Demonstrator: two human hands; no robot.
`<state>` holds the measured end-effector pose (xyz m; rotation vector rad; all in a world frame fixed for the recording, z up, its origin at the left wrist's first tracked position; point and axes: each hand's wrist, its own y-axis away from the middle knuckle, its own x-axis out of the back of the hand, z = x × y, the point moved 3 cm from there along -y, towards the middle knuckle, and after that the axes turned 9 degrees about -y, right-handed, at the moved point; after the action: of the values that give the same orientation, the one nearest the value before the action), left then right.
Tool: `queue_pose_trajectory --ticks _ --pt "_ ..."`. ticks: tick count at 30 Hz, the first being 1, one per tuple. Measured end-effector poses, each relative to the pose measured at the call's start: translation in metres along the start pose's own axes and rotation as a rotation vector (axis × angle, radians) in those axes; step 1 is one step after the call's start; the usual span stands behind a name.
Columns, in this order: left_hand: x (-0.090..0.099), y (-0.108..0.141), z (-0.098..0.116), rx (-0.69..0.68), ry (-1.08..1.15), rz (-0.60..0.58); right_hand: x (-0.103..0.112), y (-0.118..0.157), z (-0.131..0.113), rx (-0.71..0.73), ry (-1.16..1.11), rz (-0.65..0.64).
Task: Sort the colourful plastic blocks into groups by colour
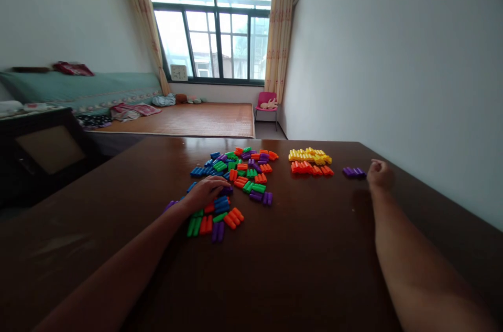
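Observation:
My left hand [208, 189] reaches into a spread of coloured plastic blocks shaped like joined tubes. Its fingers are stretched out loosely, the tips resting at a dark purple block [227, 190]. Around it lie orange blocks [234, 218], green blocks [194, 226] and blue blocks [200, 171]. On the far right, my right hand [380, 175] is curled closed at the end of a short purple row [353, 172]. Whatever its fingers may hold is hidden. Left of that row, a yellow group [309, 155] sits just behind an orange row [311, 168].
Everything lies on a dark brown glossy table [298, 258]. A white wall [393, 49] runs along the right side. Beyond the table are a bed with a mat [204, 117], a pink chair [268, 100] and a window [216, 44]. A dark cabinet [47, 148] stands left.

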<state>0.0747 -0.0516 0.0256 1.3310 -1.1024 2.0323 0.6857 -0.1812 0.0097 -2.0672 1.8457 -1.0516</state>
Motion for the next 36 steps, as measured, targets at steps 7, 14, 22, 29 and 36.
queue_pose_trajectory --ticks 7,14,22,29,36 --pt "0.020 0.007 -0.032 0.299 -0.185 0.203 -0.029 0.055 -0.118 0.273 -0.238 -0.305" --pt "0.023 0.017 -0.054 0.405 -0.145 0.031 -0.040 0.190 -0.219 0.609 -0.484 -0.885" --pt "0.002 0.002 -0.005 0.121 0.077 -0.043 -0.022 0.267 -0.251 0.990 -0.549 -1.115" --pt "-0.005 -0.003 0.012 0.064 0.079 0.017 -0.023 0.302 -0.272 1.126 -0.274 -1.064" --pt "-0.006 -0.003 0.008 0.075 0.025 0.019 -0.023 0.317 -0.297 1.097 -0.146 -1.059"
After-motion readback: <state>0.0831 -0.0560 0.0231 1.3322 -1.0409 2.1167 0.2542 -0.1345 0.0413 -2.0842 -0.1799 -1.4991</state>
